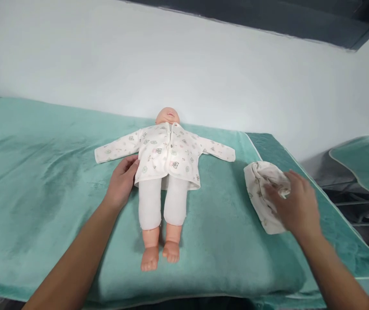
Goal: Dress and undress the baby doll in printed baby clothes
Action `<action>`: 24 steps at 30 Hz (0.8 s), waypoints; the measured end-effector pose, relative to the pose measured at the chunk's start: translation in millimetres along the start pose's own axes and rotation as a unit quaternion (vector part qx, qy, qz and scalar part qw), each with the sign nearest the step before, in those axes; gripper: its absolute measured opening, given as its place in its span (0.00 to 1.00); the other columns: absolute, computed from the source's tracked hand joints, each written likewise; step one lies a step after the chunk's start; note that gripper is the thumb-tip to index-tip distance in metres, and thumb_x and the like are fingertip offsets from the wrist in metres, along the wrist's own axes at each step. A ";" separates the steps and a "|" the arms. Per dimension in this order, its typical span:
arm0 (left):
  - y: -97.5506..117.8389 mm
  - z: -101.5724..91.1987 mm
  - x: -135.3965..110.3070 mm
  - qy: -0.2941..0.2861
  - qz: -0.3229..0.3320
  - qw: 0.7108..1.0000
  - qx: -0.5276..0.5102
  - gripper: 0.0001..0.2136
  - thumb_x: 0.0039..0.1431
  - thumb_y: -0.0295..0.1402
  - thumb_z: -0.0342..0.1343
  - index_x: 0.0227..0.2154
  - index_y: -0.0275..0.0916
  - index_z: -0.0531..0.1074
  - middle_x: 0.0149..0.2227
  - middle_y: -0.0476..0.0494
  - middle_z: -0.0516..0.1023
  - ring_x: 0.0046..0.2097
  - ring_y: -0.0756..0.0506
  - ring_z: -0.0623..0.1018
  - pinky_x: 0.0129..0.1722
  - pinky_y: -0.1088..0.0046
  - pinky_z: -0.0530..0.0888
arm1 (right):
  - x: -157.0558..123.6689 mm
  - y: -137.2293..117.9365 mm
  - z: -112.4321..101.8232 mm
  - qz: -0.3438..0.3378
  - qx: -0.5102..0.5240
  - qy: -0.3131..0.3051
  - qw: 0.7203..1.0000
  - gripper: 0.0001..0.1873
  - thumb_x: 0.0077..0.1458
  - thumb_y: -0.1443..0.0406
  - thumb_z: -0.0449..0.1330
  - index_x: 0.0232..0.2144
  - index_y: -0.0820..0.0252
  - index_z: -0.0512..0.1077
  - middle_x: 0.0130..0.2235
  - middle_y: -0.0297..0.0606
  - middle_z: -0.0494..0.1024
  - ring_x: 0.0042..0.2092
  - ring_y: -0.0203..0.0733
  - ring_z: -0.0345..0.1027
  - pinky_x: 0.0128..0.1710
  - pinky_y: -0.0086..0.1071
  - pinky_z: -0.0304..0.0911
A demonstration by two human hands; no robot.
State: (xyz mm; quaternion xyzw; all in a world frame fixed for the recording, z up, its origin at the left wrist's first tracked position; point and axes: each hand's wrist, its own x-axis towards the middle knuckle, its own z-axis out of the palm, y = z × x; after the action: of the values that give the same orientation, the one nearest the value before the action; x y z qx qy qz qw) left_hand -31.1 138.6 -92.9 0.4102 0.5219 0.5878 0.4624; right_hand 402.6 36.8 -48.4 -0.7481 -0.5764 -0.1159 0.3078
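Touching one clothed doll (158,165) — left hand (122,180) (grip unclear); right hand (299,206) grasping one cloth (256,189).

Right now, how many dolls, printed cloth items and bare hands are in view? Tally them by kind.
Doll: 1
Printed cloth items: 2, the jacket on the doll and the bundled cloth
Bare hands: 2, the left hand and the right hand
Total: 5
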 end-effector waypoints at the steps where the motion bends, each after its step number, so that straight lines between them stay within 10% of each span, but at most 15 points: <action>1: 0.3 -0.5 -2.6 0.005 0.018 1.000 0.025 0.20 0.53 0.48 0.64 0.44 0.40 0.78 0.43 0.43 0.81 0.44 0.42 0.78 0.41 0.67 0.74 | 9.0 13.6 -4.1 0.050 -0.013 -0.021 0.998 0.24 0.51 0.48 0.63 0.45 0.56 0.74 0.52 0.59 0.77 0.55 0.72 0.69 0.52 0.62 0.64; 6: 8.7 6.1 -12.4 0.064 0.146 0.973 0.165 0.10 0.61 0.42 0.57 0.40 0.43 0.76 0.42 0.44 0.79 0.45 0.42 0.77 0.49 0.63 0.73 | 42.6 13.1 -4.1 0.112 0.064 -0.234 0.964 0.16 0.50 0.49 0.63 0.31 0.54 0.74 0.31 0.45 0.80 0.32 0.57 0.74 0.30 0.45 0.66; 10: 37.6 29.5 -39.6 -0.006 0.232 0.955 0.186 0.08 0.58 0.36 0.60 0.40 0.44 0.77 0.46 0.44 0.76 0.55 0.39 0.73 0.62 0.59 0.66 | 47.3 -59.2 -13.1 -0.009 0.187 -0.191 0.964 0.09 0.51 0.60 0.63 0.36 0.54 0.76 0.35 0.38 0.80 0.37 0.48 0.72 0.37 0.38 0.65; 16: 94.1 77.3 -85.2 -0.295 0.100 0.950 -0.013 0.26 0.49 0.33 0.70 0.53 0.48 0.73 0.57 0.45 0.74 0.62 0.36 0.70 0.62 0.61 0.66 | 42.6 -174.4 -40.9 -0.130 0.425 -0.231 0.865 0.07 0.51 0.66 0.65 0.35 0.53 0.75 0.35 0.33 0.77 0.35 0.40 0.69 0.35 0.32 0.65; 24: 145.7 79.2 -80.0 -0.210 0.151 0.959 -0.112 0.11 0.53 0.34 0.69 0.29 0.40 0.70 0.30 0.52 0.74 0.40 0.45 0.78 0.37 0.72 0.73 | 60.7 -232.9 -68.2 -0.187 0.546 -0.189 0.794 0.08 0.52 0.70 0.66 0.31 0.55 0.71 0.32 0.29 0.71 0.32 0.33 0.63 0.30 0.28 0.63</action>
State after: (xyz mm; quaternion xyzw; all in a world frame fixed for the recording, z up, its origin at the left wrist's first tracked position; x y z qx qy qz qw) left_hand 47.3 75.4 61.3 0.5439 0.2758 0.6061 0.5106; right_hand 216.3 78.3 113.2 -0.3400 -0.7194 0.3064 0.5224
